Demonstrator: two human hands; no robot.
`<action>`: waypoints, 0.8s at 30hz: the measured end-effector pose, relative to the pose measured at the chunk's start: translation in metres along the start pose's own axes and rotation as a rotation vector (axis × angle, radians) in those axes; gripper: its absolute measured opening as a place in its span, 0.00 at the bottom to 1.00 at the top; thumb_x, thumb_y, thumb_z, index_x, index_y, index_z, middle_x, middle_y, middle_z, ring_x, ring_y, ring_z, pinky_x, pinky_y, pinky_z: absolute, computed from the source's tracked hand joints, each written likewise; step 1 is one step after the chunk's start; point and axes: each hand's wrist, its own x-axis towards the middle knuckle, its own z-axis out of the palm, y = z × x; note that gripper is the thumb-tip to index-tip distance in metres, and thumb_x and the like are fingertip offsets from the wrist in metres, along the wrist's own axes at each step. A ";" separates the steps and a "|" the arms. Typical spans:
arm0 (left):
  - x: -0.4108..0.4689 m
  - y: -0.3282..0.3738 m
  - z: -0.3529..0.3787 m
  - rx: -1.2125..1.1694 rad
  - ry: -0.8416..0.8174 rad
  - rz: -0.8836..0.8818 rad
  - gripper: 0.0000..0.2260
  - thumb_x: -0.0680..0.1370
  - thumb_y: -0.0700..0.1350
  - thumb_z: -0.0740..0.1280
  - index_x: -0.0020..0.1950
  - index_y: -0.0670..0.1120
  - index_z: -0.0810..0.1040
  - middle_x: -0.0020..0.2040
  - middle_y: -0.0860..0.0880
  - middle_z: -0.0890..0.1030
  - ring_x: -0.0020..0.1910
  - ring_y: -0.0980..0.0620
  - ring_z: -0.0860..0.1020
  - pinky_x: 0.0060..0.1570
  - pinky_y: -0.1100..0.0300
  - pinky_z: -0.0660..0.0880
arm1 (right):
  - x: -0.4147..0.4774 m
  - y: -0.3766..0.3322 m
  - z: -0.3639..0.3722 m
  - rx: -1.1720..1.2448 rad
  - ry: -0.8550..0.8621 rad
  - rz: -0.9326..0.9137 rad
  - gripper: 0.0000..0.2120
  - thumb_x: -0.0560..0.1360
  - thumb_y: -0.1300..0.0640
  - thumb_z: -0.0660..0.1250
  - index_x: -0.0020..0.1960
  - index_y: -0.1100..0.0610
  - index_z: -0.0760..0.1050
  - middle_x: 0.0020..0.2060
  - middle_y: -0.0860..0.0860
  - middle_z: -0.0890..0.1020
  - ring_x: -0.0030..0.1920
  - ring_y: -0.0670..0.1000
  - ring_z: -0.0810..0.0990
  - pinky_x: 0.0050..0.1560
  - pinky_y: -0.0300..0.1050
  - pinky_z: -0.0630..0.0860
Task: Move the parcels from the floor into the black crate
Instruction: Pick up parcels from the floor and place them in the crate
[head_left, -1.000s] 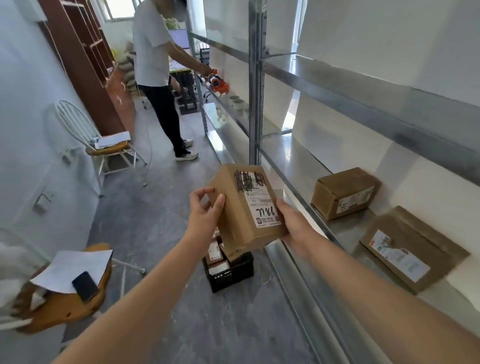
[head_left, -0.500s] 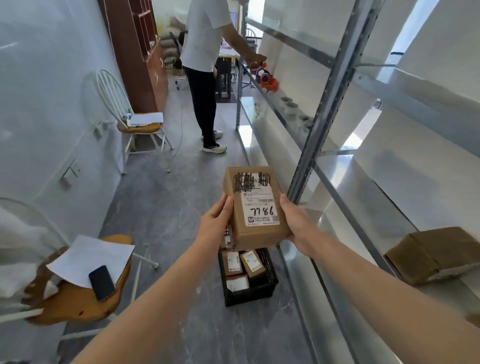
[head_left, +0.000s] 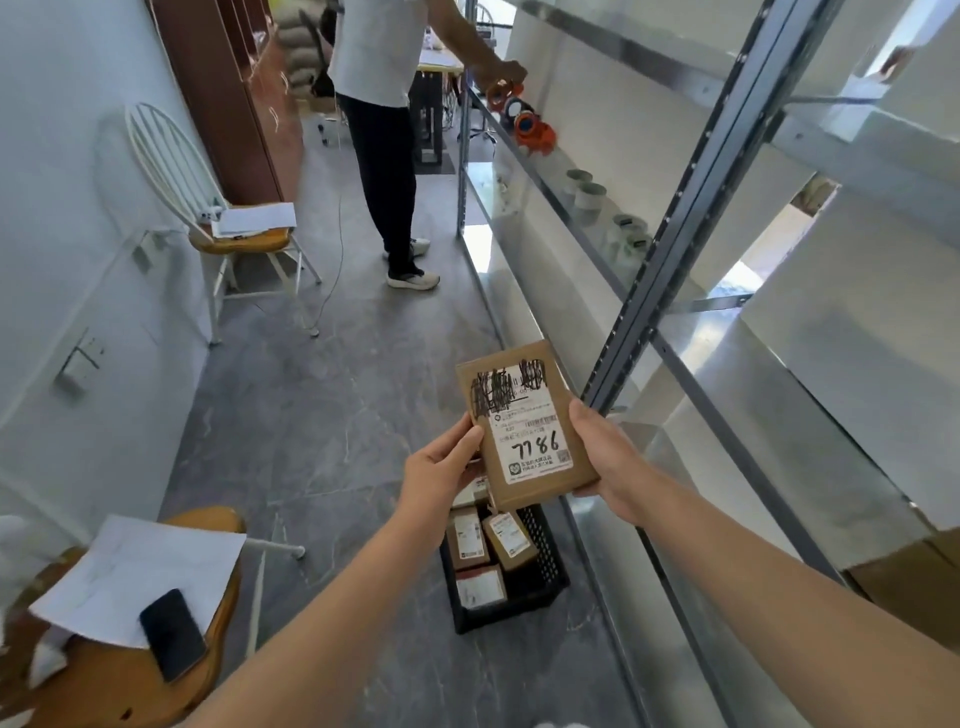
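I hold a flat brown cardboard parcel with a white label reading 7786, label side up, in front of me. My left hand grips its left edge and my right hand grips its right edge. Directly below it on the grey floor stands the black crate, with several small brown parcels lying inside. The parcel and my left hand hide the crate's far end.
A metal shelf rack runs along the right, with cups and an orange tool on it. A person stands ahead in the aisle. A white chair stands at left; a wooden stool with paper and a phone sits near left.
The view has swung left and down, away from the boxes on the shelf. The parcel has turned label-up and come lower over the crate, still in both hands.
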 end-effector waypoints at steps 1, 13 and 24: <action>0.010 0.002 0.004 0.008 -0.002 0.002 0.10 0.77 0.46 0.71 0.57 0.57 0.83 0.54 0.50 0.86 0.53 0.52 0.84 0.45 0.64 0.81 | 0.009 -0.002 -0.003 0.011 0.000 0.002 0.21 0.83 0.41 0.52 0.72 0.44 0.69 0.49 0.48 0.87 0.45 0.49 0.86 0.35 0.45 0.76; 0.153 0.028 0.059 0.149 0.127 -0.002 0.19 0.80 0.38 0.66 0.70 0.50 0.76 0.59 0.53 0.84 0.59 0.54 0.81 0.60 0.58 0.78 | 0.159 -0.044 -0.043 0.028 -0.129 0.060 0.19 0.85 0.49 0.51 0.73 0.34 0.64 0.49 0.47 0.86 0.47 0.47 0.84 0.42 0.50 0.80; 0.240 0.019 0.091 0.148 0.300 -0.004 0.18 0.79 0.35 0.65 0.66 0.51 0.78 0.55 0.55 0.85 0.53 0.57 0.84 0.47 0.66 0.81 | 0.278 -0.061 -0.063 0.044 -0.240 0.132 0.19 0.85 0.51 0.54 0.73 0.37 0.65 0.49 0.43 0.85 0.46 0.44 0.81 0.38 0.48 0.77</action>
